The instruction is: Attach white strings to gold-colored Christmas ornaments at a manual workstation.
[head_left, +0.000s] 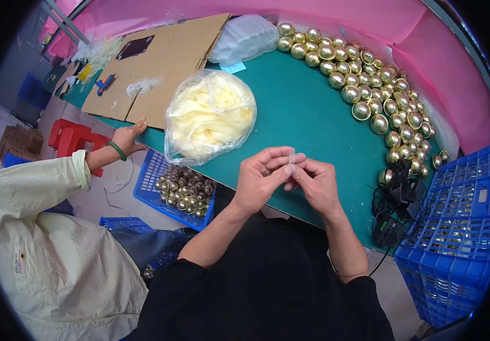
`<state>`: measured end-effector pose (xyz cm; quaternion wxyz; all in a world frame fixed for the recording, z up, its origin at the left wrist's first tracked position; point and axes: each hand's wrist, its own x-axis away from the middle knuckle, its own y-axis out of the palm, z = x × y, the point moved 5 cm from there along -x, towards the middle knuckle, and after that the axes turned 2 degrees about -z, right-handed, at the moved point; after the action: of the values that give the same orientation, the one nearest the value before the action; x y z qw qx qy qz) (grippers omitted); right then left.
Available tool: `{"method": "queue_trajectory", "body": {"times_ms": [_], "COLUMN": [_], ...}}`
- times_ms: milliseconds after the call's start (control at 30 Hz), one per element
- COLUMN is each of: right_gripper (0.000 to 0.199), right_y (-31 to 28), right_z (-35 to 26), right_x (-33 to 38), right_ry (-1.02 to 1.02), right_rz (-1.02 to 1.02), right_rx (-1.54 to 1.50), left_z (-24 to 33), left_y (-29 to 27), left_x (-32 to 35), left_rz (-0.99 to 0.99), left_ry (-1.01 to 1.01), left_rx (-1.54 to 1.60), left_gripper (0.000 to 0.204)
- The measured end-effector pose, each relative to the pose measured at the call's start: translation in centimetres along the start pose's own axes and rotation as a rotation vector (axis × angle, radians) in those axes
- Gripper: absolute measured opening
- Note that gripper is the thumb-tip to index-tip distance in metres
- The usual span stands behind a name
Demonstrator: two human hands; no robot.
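Over the near edge of the green table (313, 113), my left hand (261, 175) and my right hand (316, 183) meet with thumbs and fingertips pinched together. A small translucent strip (291, 156) stands up between them, its lower end hidden by the fingertips. Both hands are closed on it. Just beyond my left hand sits a clear plastic bag (210, 116) filled with pale yellow, soft sheet-like material. Several shiny gold balls (362, 111) lie in a curved heap along the far and right side of the table.
At left, a co-worker's hand (127, 140) rests by a cardboard sheet (160, 68). A blue basket (143, 184) of gold and dark balls stands below the table edge. Stacked blue crates (455, 250), black cabled devices (395, 213) and a red stool (77, 139) flank the work area.
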<state>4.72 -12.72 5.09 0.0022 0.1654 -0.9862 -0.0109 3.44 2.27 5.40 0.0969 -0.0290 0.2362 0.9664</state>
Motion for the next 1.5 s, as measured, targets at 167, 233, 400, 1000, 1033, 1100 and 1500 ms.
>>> {"method": "queue_trajectory", "body": {"times_ms": [167,233,400,1000,1033,1100,1500], "right_gripper": [0.026,0.026,0.023,0.011,0.011,0.011,0.018], "right_y": [0.5,0.4,0.1,-1.5,-1.5,-1.5,-2.3], "right_z": [0.4,0.5,0.6,-6.6,-6.5,-6.2,-3.3], "right_x": [0.1,0.2,0.4,-0.9,-0.9,-1.0,1.1], "right_ry": [0.069,0.064,0.071,-0.211,-0.212,-0.200,-0.146], "right_rz": [0.014,0.007,-0.011,-0.021,-0.020,-0.020,0.090], "right_rx": [-0.055,-0.053,-0.035,0.392,0.392,0.329,-0.357], "left_z": [-0.9,-0.9,-0.6,1.3,1.2,1.1,5.0], "left_y": [-0.9,-1.1,-0.9,0.2,0.2,0.2,2.4], "left_x": [-0.4,-0.5,-0.5,-0.3,-0.3,-0.4,-1.2], "left_rz": [0.059,0.081,0.073,0.003,-0.010,-0.012,0.132], "left_ry": [-0.068,-0.050,-0.057,-0.039,-0.045,-0.053,0.559], "left_rx": [-0.010,0.009,-0.011,-0.282,-0.291,-0.253,-1.042], "left_gripper": [0.030,0.030,0.032,0.046,0.047,0.041,0.016]}}
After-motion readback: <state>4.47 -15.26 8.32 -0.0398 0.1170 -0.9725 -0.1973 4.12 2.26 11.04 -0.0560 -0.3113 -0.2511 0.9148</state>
